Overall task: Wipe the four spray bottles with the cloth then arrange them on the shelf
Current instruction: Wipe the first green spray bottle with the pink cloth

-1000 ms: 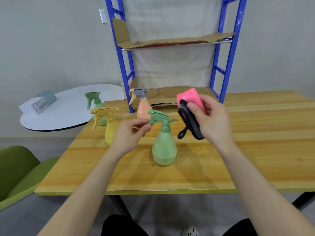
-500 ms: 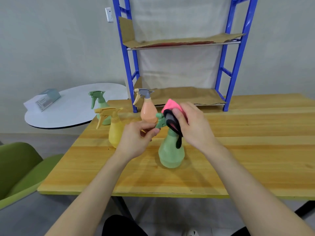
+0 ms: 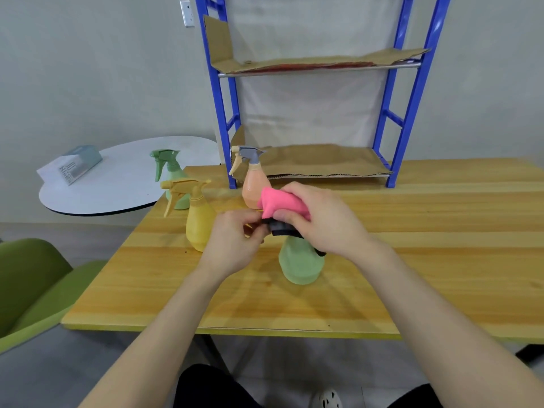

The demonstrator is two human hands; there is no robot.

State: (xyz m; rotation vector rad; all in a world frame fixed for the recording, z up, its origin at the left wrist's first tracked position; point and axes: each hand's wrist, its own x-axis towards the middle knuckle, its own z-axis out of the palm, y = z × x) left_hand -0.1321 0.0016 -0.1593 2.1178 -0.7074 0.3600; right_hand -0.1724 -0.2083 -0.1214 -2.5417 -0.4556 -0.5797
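Table [image 3: 441, 231], right grip [image 3: 321, 228] clutching cloth [image 3: 279, 201] atop green bottle [image 3: 300, 266], left grip [image 3: 235, 245] curled, hold unclear

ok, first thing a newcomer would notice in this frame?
The pink cloth, gripped by the right hand mid-frame over the head of the near green spray bottle, with the left hand pinching at that head. Behind them the tall blue shelf stands on the wooden table, cardboard-lined, no bottles on it; the yellow spray bottle, peach spray bottle and far green spray bottle stand near its left side.

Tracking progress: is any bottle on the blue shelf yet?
No, all four plastic spray bottles stand on the wooden table, off the blue metal shelf.
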